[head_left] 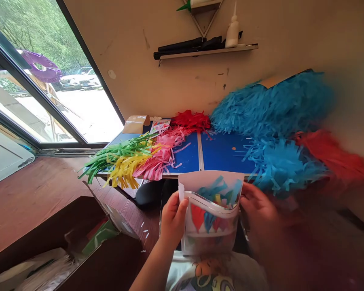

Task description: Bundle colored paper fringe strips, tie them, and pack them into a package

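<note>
Between my two hands is a clear plastic bag, its mouth gaping toward me. A pale card and blue, yellow and red tissue paper pieces show inside it. My left hand pinches the bag's left edge between thumb and fingers. At the opposite edge, my right hand grips the upper right side, its fingers partly behind the plastic. The bag is held upright in front of the table's near edge, above my lap.
On the blue folding table lie green, yellow, pink, red and blue tissue fringes. An open cardboard box stands at lower left. A wall shelf holds a white bottle.
</note>
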Motion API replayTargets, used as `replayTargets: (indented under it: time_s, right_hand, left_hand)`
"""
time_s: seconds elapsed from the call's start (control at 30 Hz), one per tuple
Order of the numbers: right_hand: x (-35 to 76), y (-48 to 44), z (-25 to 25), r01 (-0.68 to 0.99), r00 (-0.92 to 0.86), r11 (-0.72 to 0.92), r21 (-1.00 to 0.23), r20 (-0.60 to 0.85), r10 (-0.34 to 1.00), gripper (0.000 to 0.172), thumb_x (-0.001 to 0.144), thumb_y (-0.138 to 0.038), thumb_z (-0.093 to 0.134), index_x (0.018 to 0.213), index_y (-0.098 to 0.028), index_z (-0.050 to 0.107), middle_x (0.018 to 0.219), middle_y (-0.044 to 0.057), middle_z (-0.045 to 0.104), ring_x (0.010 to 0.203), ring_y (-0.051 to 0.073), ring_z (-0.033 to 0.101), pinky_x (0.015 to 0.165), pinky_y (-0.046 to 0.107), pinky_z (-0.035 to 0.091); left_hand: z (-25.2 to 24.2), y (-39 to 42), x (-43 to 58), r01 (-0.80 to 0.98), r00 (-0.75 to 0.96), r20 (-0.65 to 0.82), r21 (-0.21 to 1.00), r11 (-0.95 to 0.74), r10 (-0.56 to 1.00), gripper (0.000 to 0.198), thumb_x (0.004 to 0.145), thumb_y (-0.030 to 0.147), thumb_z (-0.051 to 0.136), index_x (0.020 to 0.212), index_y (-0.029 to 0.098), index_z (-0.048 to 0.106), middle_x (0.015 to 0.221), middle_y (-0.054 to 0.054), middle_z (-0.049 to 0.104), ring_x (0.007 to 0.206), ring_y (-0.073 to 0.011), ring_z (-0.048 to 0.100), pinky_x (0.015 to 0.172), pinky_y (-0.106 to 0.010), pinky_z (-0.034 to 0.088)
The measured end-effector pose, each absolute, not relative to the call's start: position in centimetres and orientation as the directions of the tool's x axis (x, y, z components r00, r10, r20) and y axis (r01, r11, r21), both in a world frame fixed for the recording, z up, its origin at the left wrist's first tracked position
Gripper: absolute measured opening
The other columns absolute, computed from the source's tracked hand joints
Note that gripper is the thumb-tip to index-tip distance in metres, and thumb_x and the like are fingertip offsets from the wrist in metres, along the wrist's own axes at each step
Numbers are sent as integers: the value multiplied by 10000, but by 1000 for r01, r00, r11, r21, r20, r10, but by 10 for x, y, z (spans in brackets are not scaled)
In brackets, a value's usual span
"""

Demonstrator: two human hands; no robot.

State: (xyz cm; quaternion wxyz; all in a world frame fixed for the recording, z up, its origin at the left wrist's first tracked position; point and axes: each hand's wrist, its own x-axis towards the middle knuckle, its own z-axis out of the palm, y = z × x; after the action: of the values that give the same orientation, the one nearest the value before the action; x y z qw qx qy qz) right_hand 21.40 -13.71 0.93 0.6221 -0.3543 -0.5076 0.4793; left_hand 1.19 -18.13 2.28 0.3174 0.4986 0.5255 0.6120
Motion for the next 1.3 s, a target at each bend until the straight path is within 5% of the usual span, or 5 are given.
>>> replayTargets:
  time_s: [0.13,0.27,0.43,0.87,1.3]
  right_hand:
    - [222,-142,15,-137,21,453,-881,455,890,400,753,-256,655,1133,-329,551,1177,62,518,1035,218,534,809,356,504]
    - [227,-144,19,34,-36,532,-846,531,847,426,723,-267,679,1133,-295,567,1200,91,484,1075,256,511,809,381,518]
    - [232,-143,18,167,-61,670,-723,671,739,479,719,-276,692,1180,-314,566,1151,77,519,1031,248,535,771,342,529]
    - [239,-136,28,41,-181,695,-718,679,712,283,640,-281,770,878,-264,617,826,20,556,768,176,528,635,285,443]
    - [237,-111,28,4,-255,546,-838,527,811,91,731,-296,683,816,-266,675,804,26,605,742,170,574,634,281,484]
  left_hand:
    - [18,-182,11,176,-259,372,925,-335,891,320,862,363,500,1121,192,580,965,-61,664,826,-183,615,738,-275,486]
    - [9,-182,4,222,-143,594,799,-559,792,539,901,247,450,1388,320,232,1242,-92,526,861,-147,611,691,-250,495]
    - [6,-183,-4,446,-30,681,664,-600,731,440,895,167,430,1317,284,383,1241,-103,513,1013,-182,554,735,-254,474]
    - [32,-176,-16,327,69,762,592,-736,644,213,834,231,562,1046,216,538,1021,-72,565,870,-157,560,720,-250,457]
    - [41,-174,-7,279,-177,628,770,-574,757,71,778,185,627,842,181,597,846,-31,603,698,-108,580,573,-178,469]
